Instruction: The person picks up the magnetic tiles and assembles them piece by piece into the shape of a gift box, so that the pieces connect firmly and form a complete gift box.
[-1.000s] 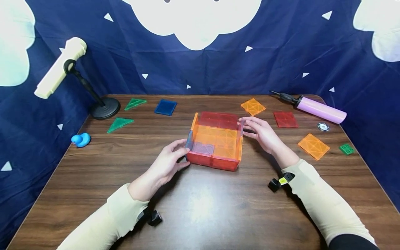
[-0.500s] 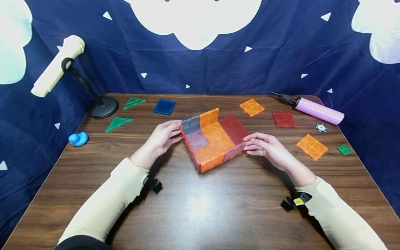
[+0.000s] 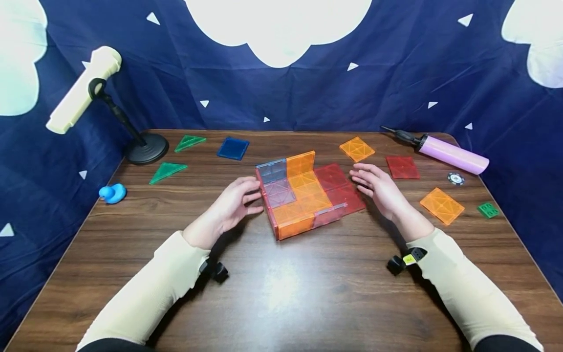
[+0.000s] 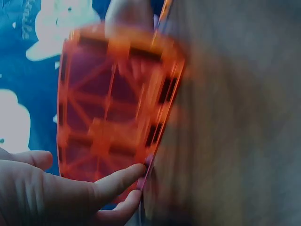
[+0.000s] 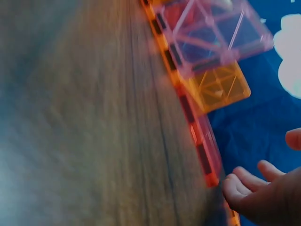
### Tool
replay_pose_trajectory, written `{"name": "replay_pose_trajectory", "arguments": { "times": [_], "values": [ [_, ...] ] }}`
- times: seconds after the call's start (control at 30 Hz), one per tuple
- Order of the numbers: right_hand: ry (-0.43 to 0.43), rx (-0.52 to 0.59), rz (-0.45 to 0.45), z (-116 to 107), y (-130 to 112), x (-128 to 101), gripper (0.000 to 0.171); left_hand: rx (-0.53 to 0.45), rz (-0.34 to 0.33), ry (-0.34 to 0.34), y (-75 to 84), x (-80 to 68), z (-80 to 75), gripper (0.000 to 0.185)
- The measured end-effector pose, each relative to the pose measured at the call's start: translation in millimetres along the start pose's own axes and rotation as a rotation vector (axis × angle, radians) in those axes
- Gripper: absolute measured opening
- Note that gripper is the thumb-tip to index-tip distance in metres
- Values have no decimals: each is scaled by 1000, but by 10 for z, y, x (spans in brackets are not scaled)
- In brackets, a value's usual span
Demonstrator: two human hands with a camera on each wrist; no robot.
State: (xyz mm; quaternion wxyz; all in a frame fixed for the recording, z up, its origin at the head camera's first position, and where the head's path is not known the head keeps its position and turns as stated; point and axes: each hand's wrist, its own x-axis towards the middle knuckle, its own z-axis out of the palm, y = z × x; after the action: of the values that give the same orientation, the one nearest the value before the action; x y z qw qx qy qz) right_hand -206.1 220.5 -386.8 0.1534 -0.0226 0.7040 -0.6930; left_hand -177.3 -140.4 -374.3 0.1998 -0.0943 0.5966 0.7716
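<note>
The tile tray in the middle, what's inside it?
Nothing loose lies inside the tile tray: only its flat floor tiles, clear-purple, orange and red. The low front wall hides a thin strip of floor behind it.

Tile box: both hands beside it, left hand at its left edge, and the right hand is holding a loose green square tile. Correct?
Not quite. In the head view the right hand holds nothing; its open fingers sit by the red tiles of the tile box. The left hand is at its left edge.

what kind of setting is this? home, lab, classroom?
Likely a staged recording booth rather than a home: a dark blue cloth backdrop printed with white clouds encloses a brown wooden table, with translucent magnetic building tiles and a cream tube on a black stand.
</note>
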Motion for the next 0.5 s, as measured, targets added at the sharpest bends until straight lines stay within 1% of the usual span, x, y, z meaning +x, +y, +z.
{"name": "replay_pose_trajectory", "arguments": {
  "times": [0.07,0.13,0.23,0.37,0.5],
  "values": [
    [20,18,27,-16,19,52,56,13,-9,-35,-63,-80,34,49],
    [18,29,52,-21,39,78,57,21,-11,-67,-109,-140,66,57],
    [4,18,74,-10,49,75,57,30,6,-106,-153,-179,81,64],
    [-9,-11,90,-11,40,-19,59,51,25,-145,-142,-152,56,66],
    [-13,-41,88,-47,51,-182,58,91,15,-197,-73,-80,-1,67]
  ]
}}
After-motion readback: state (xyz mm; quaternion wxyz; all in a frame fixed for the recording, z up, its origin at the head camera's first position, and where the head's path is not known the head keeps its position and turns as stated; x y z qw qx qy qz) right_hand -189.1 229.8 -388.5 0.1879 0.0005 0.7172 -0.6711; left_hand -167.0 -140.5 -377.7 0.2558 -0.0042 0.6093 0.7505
